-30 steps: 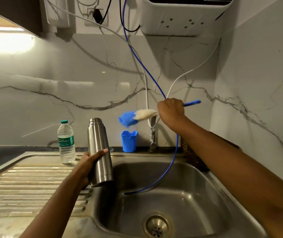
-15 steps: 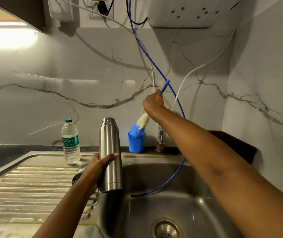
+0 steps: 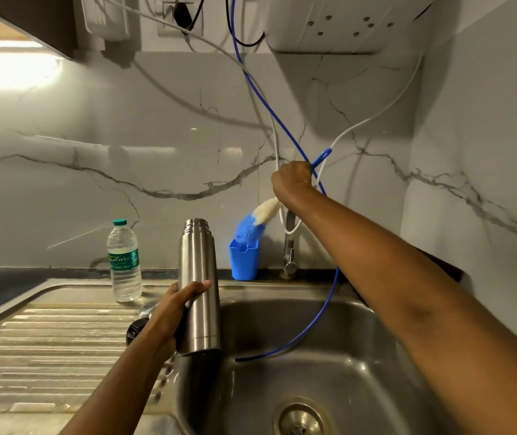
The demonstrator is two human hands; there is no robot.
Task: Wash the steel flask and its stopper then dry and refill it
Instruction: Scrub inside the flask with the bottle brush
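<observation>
The desk (image 3: 46, 356) is a steel sink unit, with a ribbed drainboard on the left, a deep basin (image 3: 361, 356) on the right and a dark strip along the wall. A clear water bottle (image 3: 124, 262) stands upright at the drainboard's back; a small black object (image 3: 136, 329) lies nearer the basin, partly hidden. A blue cup (image 3: 244, 260) stands on the dark strip just beside the tap (image 3: 289, 255).

The left hand (image 3: 172, 312) grips the flask (image 3: 199, 277) low on its body, fingers curled round it, the forearm rising from the lower edge. The right arm stretches forward (nearly straight), the right hand (image 3: 291, 183) fisted on a brush (image 3: 262, 211), higher than the left.
</observation>
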